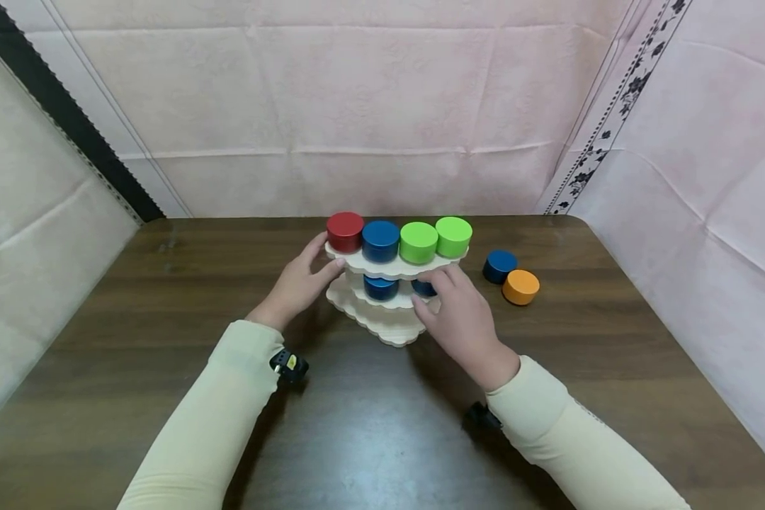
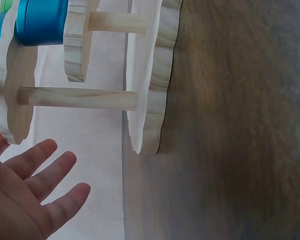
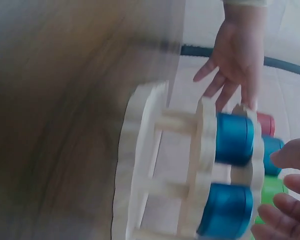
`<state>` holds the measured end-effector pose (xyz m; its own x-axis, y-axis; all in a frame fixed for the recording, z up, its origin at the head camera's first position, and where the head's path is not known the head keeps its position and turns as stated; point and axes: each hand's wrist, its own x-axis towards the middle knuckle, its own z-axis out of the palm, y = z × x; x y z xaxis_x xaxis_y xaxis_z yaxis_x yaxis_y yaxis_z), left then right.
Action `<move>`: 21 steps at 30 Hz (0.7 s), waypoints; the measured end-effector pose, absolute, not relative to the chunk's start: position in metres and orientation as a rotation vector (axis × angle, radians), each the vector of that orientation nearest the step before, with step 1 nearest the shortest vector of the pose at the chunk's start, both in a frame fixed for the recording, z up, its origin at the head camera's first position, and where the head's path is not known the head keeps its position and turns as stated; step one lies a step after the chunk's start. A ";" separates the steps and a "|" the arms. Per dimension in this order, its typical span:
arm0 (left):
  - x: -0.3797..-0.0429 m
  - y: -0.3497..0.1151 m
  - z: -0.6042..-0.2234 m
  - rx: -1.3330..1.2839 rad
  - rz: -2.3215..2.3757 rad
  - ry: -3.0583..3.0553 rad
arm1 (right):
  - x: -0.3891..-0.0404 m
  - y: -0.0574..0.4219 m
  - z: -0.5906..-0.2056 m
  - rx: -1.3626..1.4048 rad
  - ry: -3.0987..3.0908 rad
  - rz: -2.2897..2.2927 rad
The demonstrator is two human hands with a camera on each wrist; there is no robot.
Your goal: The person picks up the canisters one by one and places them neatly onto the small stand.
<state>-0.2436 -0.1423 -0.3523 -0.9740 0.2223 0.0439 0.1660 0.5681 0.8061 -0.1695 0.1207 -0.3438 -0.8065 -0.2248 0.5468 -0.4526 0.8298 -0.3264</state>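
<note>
A pale wooden three-tier stand [image 1: 389,327] with scalloped edges stands on the table. Its top tier carries a red tin [image 1: 345,232], a blue tin [image 1: 380,241] and two light green tins [image 1: 418,243]. Two more blue tins [image 3: 234,139] sit on the middle tier; one is partly covered by my right hand in the head view. My left hand [image 1: 298,285] is at the top tier's left edge, thumb and index finger right at the rim, other fingers spread. At the front right, my right hand [image 1: 464,320] has loosely bent fingers close to the top tier.
Right of the stand, another blue tin [image 1: 500,266] and an orange tin [image 1: 520,287] stand side by side on the brown wooden table [image 1: 166,397]. Pale cloth [image 1: 382,106] hangs behind the table and along both sides.
</note>
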 end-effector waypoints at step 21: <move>-0.245 -0.144 -0.354 0.292 1.401 2.704 | -0.189 0.209 -0.353 0.386 -2.638 0.346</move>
<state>-0.2452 -0.1436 -0.3543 -0.9785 0.2059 0.0147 0.1308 0.5632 0.8159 -0.1889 0.2091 -0.3529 -0.8598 -0.2113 0.4648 -0.3240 0.9294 -0.1769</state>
